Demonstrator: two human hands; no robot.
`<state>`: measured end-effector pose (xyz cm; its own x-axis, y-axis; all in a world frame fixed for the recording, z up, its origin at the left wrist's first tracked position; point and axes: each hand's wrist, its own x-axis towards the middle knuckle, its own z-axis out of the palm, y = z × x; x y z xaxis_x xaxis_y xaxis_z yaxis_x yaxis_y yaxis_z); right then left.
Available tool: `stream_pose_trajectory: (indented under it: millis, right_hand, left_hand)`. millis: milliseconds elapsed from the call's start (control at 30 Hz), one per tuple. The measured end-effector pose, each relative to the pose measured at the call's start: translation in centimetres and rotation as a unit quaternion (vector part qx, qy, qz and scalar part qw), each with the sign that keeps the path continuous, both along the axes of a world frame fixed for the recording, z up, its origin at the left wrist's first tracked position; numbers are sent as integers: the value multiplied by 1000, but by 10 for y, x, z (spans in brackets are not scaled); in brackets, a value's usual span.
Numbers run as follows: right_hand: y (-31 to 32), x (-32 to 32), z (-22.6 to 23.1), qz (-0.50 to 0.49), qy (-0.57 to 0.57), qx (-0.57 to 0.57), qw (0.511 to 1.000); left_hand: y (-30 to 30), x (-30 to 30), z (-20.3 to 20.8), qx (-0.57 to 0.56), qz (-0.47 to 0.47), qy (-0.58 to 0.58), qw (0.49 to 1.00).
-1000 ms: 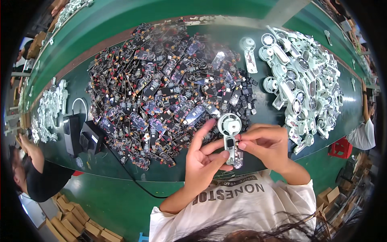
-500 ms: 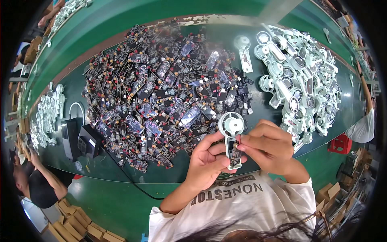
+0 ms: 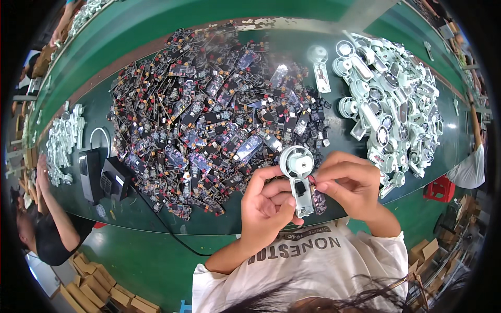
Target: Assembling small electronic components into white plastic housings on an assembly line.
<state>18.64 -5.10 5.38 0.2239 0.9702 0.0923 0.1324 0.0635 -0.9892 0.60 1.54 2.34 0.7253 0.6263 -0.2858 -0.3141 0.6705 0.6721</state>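
Above the bench's (image 3: 347,136) near edge, the curled left hand (image 3: 267,204) gripped a fan housing (image 3: 301,194) while the right hand (image 3: 348,183) pinched a circuit board (image 3: 319,202) to its right, where overpulling probably risked broken wires (image 3: 312,180).

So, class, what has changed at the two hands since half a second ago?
The circuit board has shifted right, from over the lower part of the white fan casing to beside it. Nothing was let go: the left hand keeps its grip on the casing; the right hand still pinches the board's upper end or its wires.
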Motion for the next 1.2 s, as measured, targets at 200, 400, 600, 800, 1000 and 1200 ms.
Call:
stream_pose_trajectory:
  millis: [200, 400, 600, 800, 1000, 1200]
  right_hand:
    - [-1, -4, -3, 25, 42, -21, 999]
    - [-2, -5, -4, 24, 23, -25, 999]
    - [-3, -7, -2, 24, -11, -20, 999]
    - [-4, -6, -4, 38, -33, -10, 999]
    - [1, -9, -11, 22, -116, 75, 990]
    - [1, -11, -10, -48, -155, 91, 982]
  left_hand:
    - [-1, 1, -4, -20, -3, -49, 999]
    - [1, 4, -1, 45, -7, 54, 998]
    - [2, 6, 0, 30, -5, 54, 998]
    - [1, 7, 0, 36, 11, 85, 996]
    - [-4, 10, 1, 59, 8, 125, 990]
    - [5, 0, -16, -21, -58, -33, 998]
